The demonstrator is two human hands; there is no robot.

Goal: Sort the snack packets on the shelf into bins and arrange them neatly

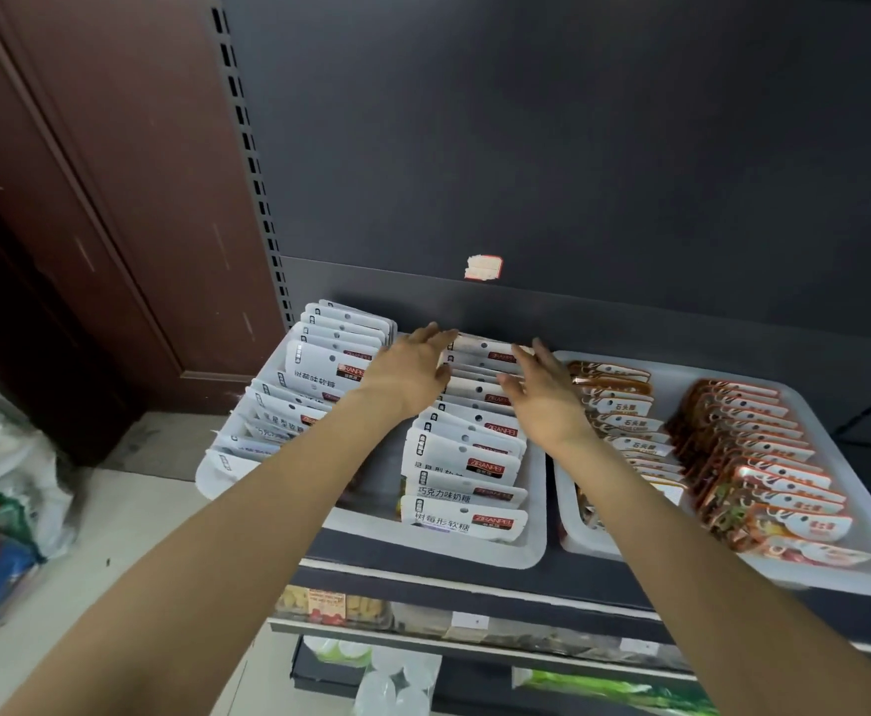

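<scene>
Shelf [423,565] of white bins [475,552] (dark back panel [578,147]), both hands' fingers [436,335] straight over white packets [475,457]

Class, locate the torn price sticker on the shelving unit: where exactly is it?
In the head view, the torn sticker sits on the dark back panel, just above the row of white packets that both hands reach toward.

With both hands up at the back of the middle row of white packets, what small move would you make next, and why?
Probably bring the left hand and right hand together to square the back of the middle row of white packets. Both hands are open, flanking that row in the left bin, and its packets lean unevenly, less tidy than the red packets in the right bin.
</scene>
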